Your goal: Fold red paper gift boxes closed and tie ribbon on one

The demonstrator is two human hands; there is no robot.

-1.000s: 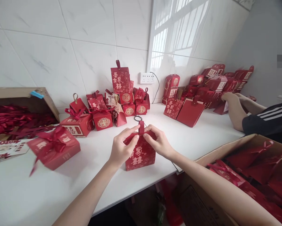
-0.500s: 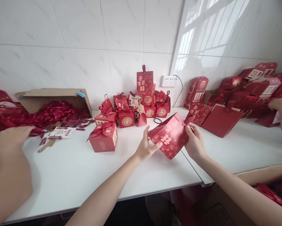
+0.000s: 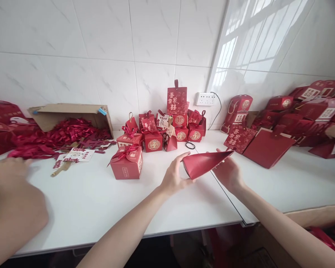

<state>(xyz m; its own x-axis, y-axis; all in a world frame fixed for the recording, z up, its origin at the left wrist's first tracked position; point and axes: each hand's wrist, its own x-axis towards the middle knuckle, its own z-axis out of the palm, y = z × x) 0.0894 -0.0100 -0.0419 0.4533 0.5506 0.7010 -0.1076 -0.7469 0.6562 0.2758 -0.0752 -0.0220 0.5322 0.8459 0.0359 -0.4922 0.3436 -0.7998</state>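
- The red box (image 3: 202, 165) has tipped, lower right of centre.
- Left hand (image 3: 173, 175) grasps its wide end; whether right hand (image 3: 230, 173) grips, I can't tell.
- Likely light, creasable card; hold the edges.

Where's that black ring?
In the head view, the black ring lies just right of middle on the white table, between the stacked red boxes and the box held in the left hand.

The held box (image 3: 205, 165) partly hides the right hand (image 3: 229, 172), while well left of the grip another person's arm (image 3: 19, 208) is edge-cropped.
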